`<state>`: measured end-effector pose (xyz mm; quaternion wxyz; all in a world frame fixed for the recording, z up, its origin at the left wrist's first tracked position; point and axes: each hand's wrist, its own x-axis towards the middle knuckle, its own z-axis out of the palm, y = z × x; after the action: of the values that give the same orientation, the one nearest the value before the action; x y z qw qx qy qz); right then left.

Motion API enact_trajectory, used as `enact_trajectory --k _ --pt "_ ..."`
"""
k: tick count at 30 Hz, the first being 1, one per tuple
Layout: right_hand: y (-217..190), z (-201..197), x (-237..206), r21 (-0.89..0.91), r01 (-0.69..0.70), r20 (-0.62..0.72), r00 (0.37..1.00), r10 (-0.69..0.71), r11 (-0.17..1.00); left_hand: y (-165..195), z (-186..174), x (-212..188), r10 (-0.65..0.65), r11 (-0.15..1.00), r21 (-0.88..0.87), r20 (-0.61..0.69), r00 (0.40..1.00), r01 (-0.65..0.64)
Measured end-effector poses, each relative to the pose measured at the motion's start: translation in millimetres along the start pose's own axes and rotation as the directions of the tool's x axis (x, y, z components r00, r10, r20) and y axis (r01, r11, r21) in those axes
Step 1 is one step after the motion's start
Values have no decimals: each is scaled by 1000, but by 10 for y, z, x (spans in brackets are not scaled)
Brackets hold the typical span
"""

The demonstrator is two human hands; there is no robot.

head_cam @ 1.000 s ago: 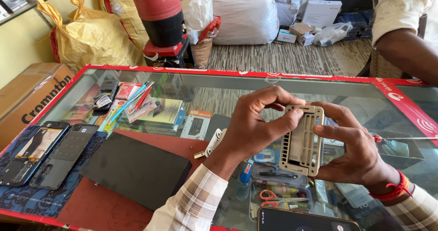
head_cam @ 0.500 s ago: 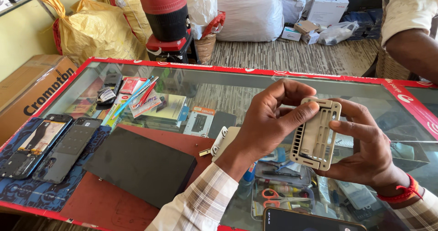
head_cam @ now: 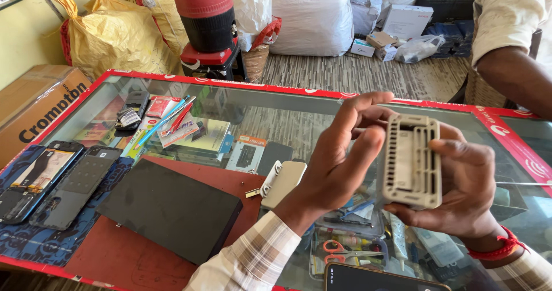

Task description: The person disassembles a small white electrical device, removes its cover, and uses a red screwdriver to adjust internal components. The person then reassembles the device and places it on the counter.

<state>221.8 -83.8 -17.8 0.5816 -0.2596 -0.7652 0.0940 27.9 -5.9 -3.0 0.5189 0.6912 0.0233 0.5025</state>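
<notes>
1. At the far left we see a cardboard box [head_cam: 34,104] beside the table [head_cam: 299,90], and yellow sacks [head_cam: 109,35] on the floor behind it.
2. On the table's left end lie two opened phones [head_cam: 54,184] on a blue patterned mat [head_cam: 40,248], next to a flat black slab [head_cam: 169,210] on a dark red mat [head_cam: 123,256].
3. The table has a glass top with a red border; packets, pens and scissors show beneath the glass.
4. A small beige cover [head_cam: 283,182] lies on the glass near our left wrist.
5. Our left hand [head_cam: 339,164] presses its thumb and fingertips against the side of a beige slotted plastic casing [head_cam: 412,162], held upright above the glass.
6. Our right hand [head_cam: 466,190] cups the casing from behind and below, with one finger across its front.
7. At the far right, another person's arm [head_cam: 512,67] reaches in; boxes and white sacks stand on the striped floor [head_cam: 356,75].
</notes>
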Motion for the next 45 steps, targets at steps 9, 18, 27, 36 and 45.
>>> enact_trajectory --k 9,18,27,36,45 --pt "59 -135 -157 71 -235 -188 951 244 970 46 3 -59 51 963 254 154 987 -90" --pt "54 -96 -71 446 -393 -166 847 506 804 18 21 -42 88 858 496 117 989 -134" --pt "117 -176 -199 516 -601 21 721 693 610 32 -84 16 230 867 433 87 969 -245" --pt "247 -137 -177 660 -728 169 385 907 186 -63 -117 131 27 843 537 3 1000 -24" --pt "85 -19 76 695 -717 182 251 951 56 -287 -142 46 -233 820 561 150 961 111"
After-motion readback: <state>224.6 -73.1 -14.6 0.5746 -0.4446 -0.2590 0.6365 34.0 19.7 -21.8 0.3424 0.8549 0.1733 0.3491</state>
